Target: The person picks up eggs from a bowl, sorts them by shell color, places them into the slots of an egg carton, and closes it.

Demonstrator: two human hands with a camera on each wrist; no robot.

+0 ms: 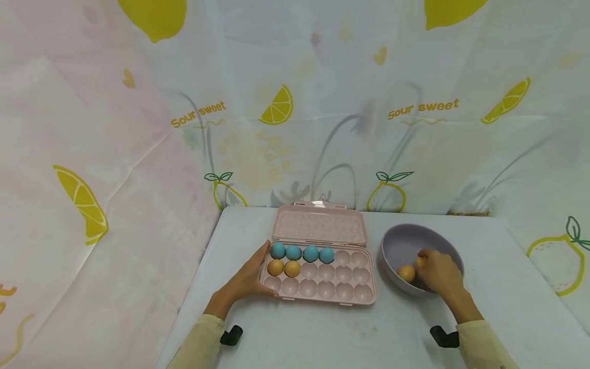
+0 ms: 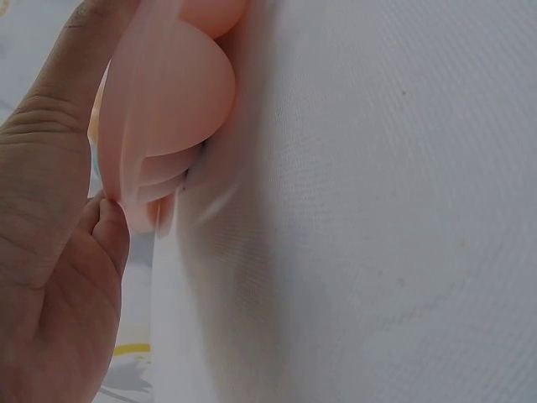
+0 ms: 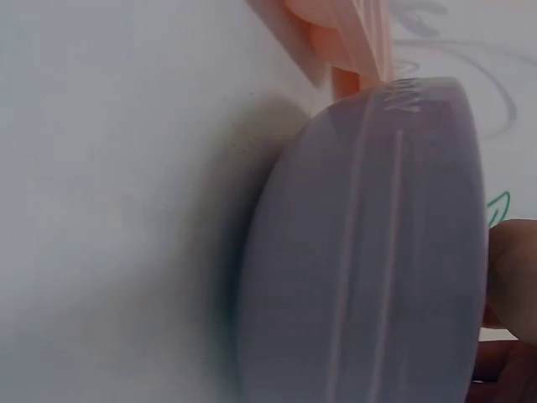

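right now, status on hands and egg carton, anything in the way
Left hand gripping pink egg carton. Right hand on orange ball inside gray-purple bowl. Carton open, four blue balls, two orange balls seated. No obstruction visible.

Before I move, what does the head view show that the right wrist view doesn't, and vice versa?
Only the head view shows the blue balls, yellow balls and left hand. Only the right wrist view shows pale lines along the outside of the purple-grey bowl and the underside of the pink tray. Both show the bowl, tray and right hand.
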